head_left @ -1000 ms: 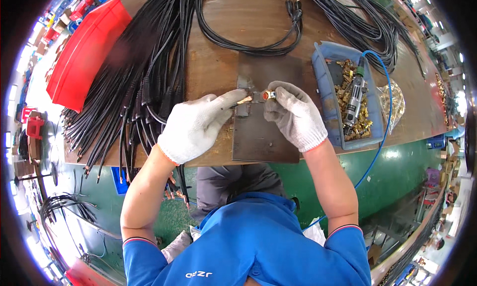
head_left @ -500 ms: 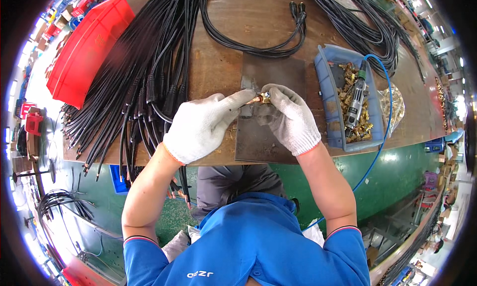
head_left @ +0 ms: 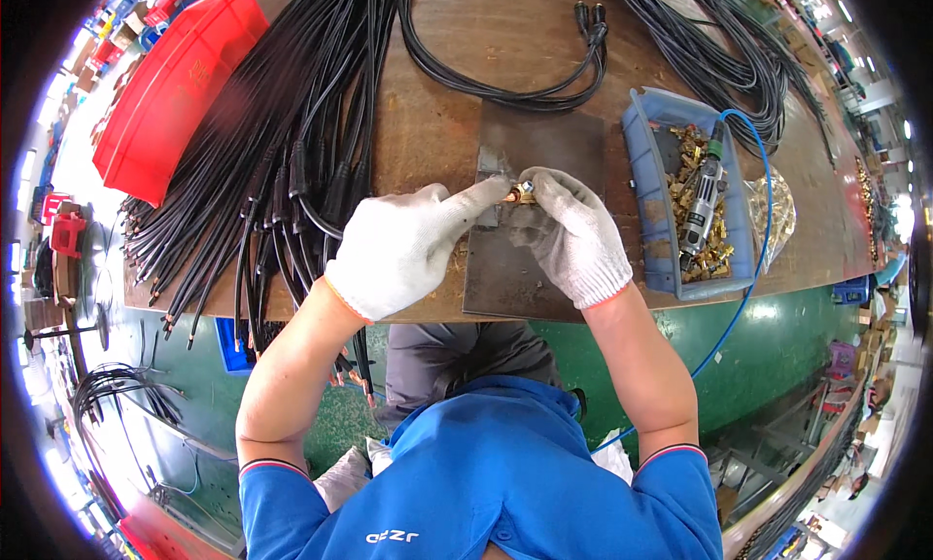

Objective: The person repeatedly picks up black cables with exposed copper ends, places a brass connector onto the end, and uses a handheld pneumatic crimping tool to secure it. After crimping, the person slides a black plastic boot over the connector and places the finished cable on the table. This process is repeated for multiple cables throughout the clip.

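Bench (head_left: 544, 35): brown, worn wood, being used as the work surface; a dark metal plate (head_left: 544, 268) is lying at its near edge.

Fitting (head_left: 522, 192): small, brass, being pinched over the plate between both gloved hands. The left hand (head_left: 403, 249) is closed on it with thumb and forefinger extended; the right hand (head_left: 569, 231) is curled tight round its other end (how much of it is covered cannot be told).

Cables (head_left: 292, 152): black, being kept in a long bundle left of the plate, ends hanging over the edge.

Blue tray (head_left: 641, 161): right of the plate, brass parts and a tool (head_left: 702, 202) being stored inside.

Red bin (head_left: 170, 84): far left.

Floor (head_left: 777, 336): green, being crossed by a blue hose (head_left: 748, 278).
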### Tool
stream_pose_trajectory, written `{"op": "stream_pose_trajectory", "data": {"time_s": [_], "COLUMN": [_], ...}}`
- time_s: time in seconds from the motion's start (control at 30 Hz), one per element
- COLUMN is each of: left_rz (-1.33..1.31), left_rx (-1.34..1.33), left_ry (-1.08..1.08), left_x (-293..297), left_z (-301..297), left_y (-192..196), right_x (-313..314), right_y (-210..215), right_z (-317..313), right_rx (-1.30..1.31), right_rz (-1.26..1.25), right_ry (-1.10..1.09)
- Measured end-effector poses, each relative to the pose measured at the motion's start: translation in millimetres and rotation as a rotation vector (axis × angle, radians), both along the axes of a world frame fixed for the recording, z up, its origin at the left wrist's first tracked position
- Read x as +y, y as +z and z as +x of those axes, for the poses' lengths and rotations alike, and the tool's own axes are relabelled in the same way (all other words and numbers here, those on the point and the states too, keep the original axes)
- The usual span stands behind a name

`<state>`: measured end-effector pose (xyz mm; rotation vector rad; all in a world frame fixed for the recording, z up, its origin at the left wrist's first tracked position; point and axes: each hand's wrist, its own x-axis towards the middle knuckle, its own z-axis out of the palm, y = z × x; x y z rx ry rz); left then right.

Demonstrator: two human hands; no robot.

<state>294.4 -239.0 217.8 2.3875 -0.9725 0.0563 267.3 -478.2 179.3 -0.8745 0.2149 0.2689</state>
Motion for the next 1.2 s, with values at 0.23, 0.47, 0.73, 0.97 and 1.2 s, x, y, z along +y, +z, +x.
{"op": "stream_pose_trajectory", "data": {"time_s": [0.23, 0.47, 0.73, 0.97, 1.2], "left_rz": [0.086, 0.096, 0.016, 0.037, 0.135], "left_rx": [-0.106, -0.084, -0.04, -0.101, -0.068], "left_ry": [0.006, 0.012, 0.015, 0.048, 0.065], "left_x": [-3.6, -5.2, -6.7, -8.1, -10.3], "left_z": [-0.2, 1.0, 14.9, 35.6, 57.8], "left_y": [-5.6, -10.0, -17.4, -29.2, -45.6], "right_x": [-3.0, -3.7, 5.1, 4.8, 8.2], "right_y": [-2.7, 1.8, -0.2, -11.0, -15.8], "right_z": [-1.4, 0.9, 10.3, 27.2, 46.0], "right_rx": [0.01, -0.078, -0.202, -0.349, -0.506], "right_rz": [-0.065, -0.429, -0.627, -0.946, -1.371], "right_ry": [-0.051, -0.041, -0.01, 0.002, -0.065]}}
